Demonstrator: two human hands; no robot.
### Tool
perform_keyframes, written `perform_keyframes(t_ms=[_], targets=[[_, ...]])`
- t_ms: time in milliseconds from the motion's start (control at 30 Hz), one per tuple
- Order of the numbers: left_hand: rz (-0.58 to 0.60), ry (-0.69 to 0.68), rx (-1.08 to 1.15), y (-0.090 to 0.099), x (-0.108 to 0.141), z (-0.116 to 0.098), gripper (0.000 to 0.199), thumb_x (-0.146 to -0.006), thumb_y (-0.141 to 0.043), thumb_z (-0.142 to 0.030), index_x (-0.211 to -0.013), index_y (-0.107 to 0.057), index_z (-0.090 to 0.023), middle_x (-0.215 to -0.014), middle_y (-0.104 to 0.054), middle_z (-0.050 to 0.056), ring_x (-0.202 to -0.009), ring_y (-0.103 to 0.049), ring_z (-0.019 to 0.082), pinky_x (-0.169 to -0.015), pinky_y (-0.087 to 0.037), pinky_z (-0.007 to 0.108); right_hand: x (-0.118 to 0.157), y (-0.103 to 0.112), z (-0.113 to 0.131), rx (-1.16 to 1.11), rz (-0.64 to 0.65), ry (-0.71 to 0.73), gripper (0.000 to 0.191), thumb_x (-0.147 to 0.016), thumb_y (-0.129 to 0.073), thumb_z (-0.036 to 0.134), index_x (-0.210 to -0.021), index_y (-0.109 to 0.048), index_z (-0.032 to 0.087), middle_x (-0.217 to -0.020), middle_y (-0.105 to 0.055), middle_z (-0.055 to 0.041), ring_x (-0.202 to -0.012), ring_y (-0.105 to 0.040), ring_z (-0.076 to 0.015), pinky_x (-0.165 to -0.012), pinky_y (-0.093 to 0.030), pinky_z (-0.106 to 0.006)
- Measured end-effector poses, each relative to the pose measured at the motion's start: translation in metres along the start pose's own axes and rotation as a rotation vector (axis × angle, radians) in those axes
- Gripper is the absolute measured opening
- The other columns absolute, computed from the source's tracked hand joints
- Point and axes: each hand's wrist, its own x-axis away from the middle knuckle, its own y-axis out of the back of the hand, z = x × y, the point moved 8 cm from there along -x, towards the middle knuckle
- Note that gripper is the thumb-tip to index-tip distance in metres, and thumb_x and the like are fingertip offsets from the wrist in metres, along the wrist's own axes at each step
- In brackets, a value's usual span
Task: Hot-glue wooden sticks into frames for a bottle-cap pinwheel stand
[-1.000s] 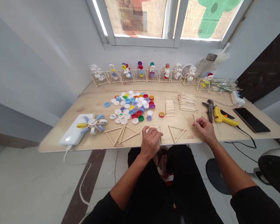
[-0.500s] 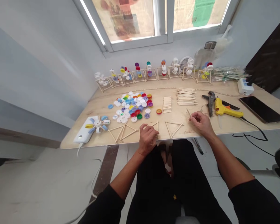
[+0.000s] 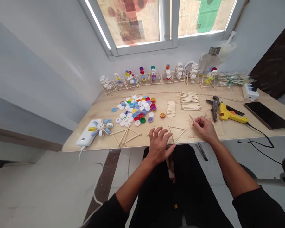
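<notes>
My right hand (image 3: 204, 127) pinches one end of a thin wooden stick (image 3: 191, 117) above the table's front part. Fingers spread, my left hand (image 3: 159, 142) hovers at the table's front edge and covers most of a stick triangle beneath it. Just right of that hand lies another stick triangle (image 3: 177, 127), and two more stick triangles (image 3: 125, 136) lie to the left. A bundle of sticks (image 3: 190, 101) is laid out beyond my right hand, with a row of shorter flat sticks (image 3: 171, 109) beside it.
Coloured bottle caps (image 3: 135, 110) are heaped left of centre. A capped wheel (image 3: 101, 127) rests on a white power strip (image 3: 85, 136). At right are a yellow glue gun (image 3: 231, 114), cutters (image 3: 215, 107) and a phone (image 3: 267, 114). Stick stands with cap wheels (image 3: 143, 77) line the back.
My left hand has opened from a closed shape and shifted to the right, now with its fingers spread. My right hand still holds the stick in nearly the same place.
</notes>
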Motion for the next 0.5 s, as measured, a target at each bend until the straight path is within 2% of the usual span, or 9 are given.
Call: perform_keyframes(t_ms=[167, 300, 500], targets=[[0.094, -0.049, -0.007, -0.0107, -0.0063, -0.0063, 0.02, -0.081, -0.059, -0.037, -0.097, -0.064, -0.025, -0.109, -0.063, 0.006, -0.121, -0.043, 0.03, -0.109, -0.015, 0.054, -0.0001, -0.0005, -0.0034, 0.003, 0.006, 0.006, 0.018, -0.075, -0.058, 0.037, -0.081, -0.055, 0.019, -0.073, -0.066, -0.0034, -0.063, -0.057, -0.0146, -0.06, -0.043, -0.027], [0.095, -0.062, -0.019, -0.0101, -0.0071, -0.0064, 0.015, -0.081, -0.059, -0.032, -0.094, -0.064, -0.026, -0.098, -0.065, 0.004, -0.118, -0.046, 0.027, -0.109, -0.013, 0.054, -0.0004, -0.0012, -0.0056, -0.014, 0.01, 0.01, 0.019, -0.076, -0.057, 0.037, -0.082, -0.055, 0.019, -0.074, -0.066, -0.0034, -0.067, -0.058, -0.0154, -0.062, -0.044, -0.028], [0.077, -0.024, 0.0, -0.0072, -0.0072, -0.0031, 0.013, -0.083, -0.057, -0.029, -0.093, -0.063, -0.025, -0.096, -0.067, 0.002, -0.118, -0.047, 0.026, -0.11, -0.011, 0.054, -0.0005, -0.0013, -0.0087, -0.024, 0.017, 0.003, 0.018, -0.076, -0.058, 0.037, -0.083, -0.056, 0.02, -0.074, -0.065, -0.0028, -0.067, -0.058, -0.0154, -0.063, -0.044, -0.028]])
